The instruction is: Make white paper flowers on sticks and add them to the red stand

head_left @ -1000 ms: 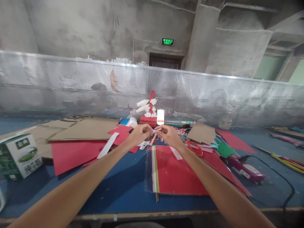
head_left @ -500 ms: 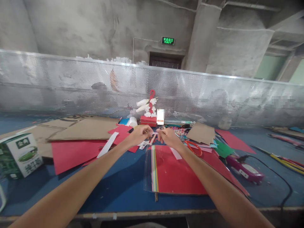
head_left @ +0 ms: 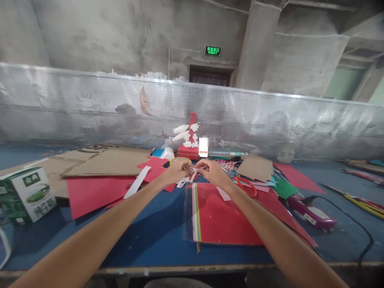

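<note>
Grey concrete wall (head_left: 99, 36) across the back, silvery perforated metal panel (head_left: 255, 116) in front of it. Blue flat tabletop (head_left: 141, 236) under everything else I have here. On it, to my left, flat brown cardboard sheets (head_left: 111, 162), partly over a red paper sheet (head_left: 90, 196). In front of me, right of centre, a flat pack of red paper in a clear sleeve (head_left: 228, 220), multicoloured stripes down its left edge, my right forearm crossing above. Far left, a green-and-white box-shaped milk carton (head_left: 39, 196), upright. Right side: smaller brown cardboard piece (head_left: 255, 167), green sheet (head_left: 283, 188) near it, then a purple-and-white power strip (head_left: 312, 214) with a black cable. Beyond my hands, a red stand with a looped top (head_left: 188, 152) carrying white flowers (head_left: 181, 129); just right of its base, an upright phone with a lit screen (head_left: 203, 147).

My left hand (head_left: 177, 171) and right hand (head_left: 211, 171) nearly meet above the middle of the clutter, fingertips close together. Both pinched closed on one small whitish piece (head_left: 194, 170), held between them, off the table; its exact shape is too small to tell. Long white paper strip (head_left: 137, 182) lies left of my left hand, on the red paper; shorter white strip (head_left: 223, 194) lies on the red pack, near my right forearm.
</note>
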Action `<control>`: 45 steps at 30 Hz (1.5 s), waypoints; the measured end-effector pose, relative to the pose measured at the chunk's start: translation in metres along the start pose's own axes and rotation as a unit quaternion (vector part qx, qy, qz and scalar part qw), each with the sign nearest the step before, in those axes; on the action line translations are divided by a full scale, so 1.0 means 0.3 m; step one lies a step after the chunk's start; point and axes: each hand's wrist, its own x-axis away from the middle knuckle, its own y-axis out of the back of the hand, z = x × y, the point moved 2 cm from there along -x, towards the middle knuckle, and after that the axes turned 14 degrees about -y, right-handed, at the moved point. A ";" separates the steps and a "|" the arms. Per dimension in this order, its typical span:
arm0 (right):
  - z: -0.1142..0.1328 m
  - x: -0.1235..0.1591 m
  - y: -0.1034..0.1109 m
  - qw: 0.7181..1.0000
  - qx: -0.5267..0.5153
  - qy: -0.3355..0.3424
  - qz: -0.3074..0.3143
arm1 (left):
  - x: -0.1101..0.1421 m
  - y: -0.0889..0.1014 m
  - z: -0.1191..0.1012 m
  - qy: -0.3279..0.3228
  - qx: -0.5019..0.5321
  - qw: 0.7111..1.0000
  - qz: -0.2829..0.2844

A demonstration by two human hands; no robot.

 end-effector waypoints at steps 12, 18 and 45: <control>-0.027 -0.016 -0.013 0.992 0.122 -0.014 -0.039 | 0.001 -0.003 -0.009 -0.028 -0.029 0.999 -0.019; -0.026 -0.013 -0.012 0.991 0.125 -0.047 -0.014 | 0.001 -0.001 -0.011 -0.021 -0.033 0.999 -0.012; -0.013 -0.001 -0.001 0.998 0.046 -0.037 -0.010 | 0.000 0.017 -0.007 0.002 0.045 0.998 -0.034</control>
